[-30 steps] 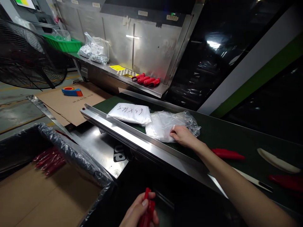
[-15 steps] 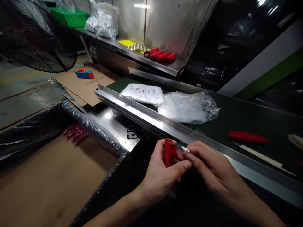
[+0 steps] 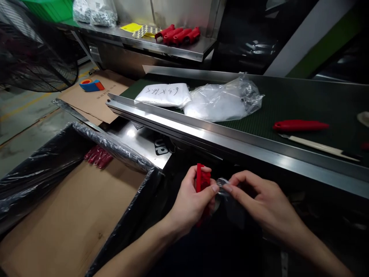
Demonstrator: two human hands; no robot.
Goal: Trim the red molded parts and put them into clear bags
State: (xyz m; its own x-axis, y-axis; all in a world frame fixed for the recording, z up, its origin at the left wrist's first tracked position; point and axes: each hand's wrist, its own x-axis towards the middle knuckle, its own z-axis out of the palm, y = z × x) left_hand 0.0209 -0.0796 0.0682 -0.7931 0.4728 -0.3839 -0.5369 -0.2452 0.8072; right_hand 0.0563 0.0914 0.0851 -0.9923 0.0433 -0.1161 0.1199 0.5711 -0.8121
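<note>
My left hand [image 3: 184,204] is wrapped round a red plastic part [image 3: 199,179], held upright in front of the conveyor rail. Its far side is hidden by the fingers. Between the hands shows a small clear plastic bag [image 3: 221,186], its edge pinched by the thumb and forefinger of my right hand [image 3: 261,198]. The left thumb tip touches the bag too. Beyond the rail, on the dark green belt [image 3: 288,102], lie a red handle-shaped piece [image 3: 300,125] and a thin craft knife [image 3: 317,144] with a pale handle.
A metal rail [image 3: 184,125] edges the belt. White bag packs [image 3: 163,95] and a clear plastic bundle [image 3: 221,102] lie there. A black-lined box [image 3: 115,154] holds wrapped red pieces [image 3: 98,157]. Several red shells [image 3: 181,36] stand on the shelf; a tape dispenser [image 3: 92,85] rests on cardboard.
The view has tilted and shifted, so the belt sits higher in it. My right hand has drawn slightly away from the left, and more of the clear bag shows between them.
</note>
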